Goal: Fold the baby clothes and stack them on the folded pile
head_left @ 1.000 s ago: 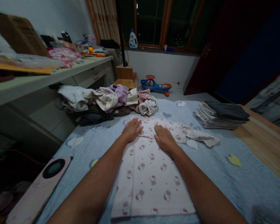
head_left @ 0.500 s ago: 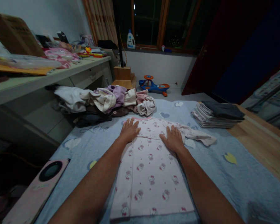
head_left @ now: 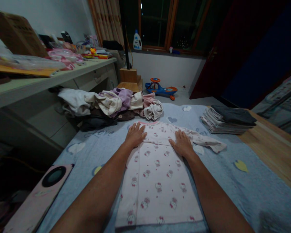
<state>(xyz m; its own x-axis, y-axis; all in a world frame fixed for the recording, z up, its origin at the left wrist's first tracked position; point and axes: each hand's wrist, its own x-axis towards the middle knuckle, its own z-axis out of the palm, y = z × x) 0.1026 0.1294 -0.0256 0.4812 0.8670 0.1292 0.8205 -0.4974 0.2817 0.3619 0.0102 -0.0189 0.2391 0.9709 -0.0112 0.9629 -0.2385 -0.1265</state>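
Observation:
A pale pink long-sleeved child's top [head_left: 157, 181] with a printed cat-face pattern lies spread on the blue bed cover [head_left: 94, 200], its pink neckline away from me. Its left side is folded inward, with one sleeve lying across the chest. The other sleeve stretches out to the right. My left hand [head_left: 135, 135] rests flat at the top's left shoulder, fingers spread. Lying flat near the right shoulder is my right hand [head_left: 183, 144], its fingers pointing away and the thumb apart. Neither hand grips the fabric.
Crumpled clothes [head_left: 111, 102] are heaped at the far left of the bed. A neat stack of folded clothes [head_left: 226, 119] stands at the far right, beside bare wood [head_left: 269, 152]. A pink phone [head_left: 38, 200] lies at the near left. A cluttered desk [head_left: 87, 71] runs along the left.
Both hands stay pressed on the top with almost no movement. The whole view has shifted very slightly.

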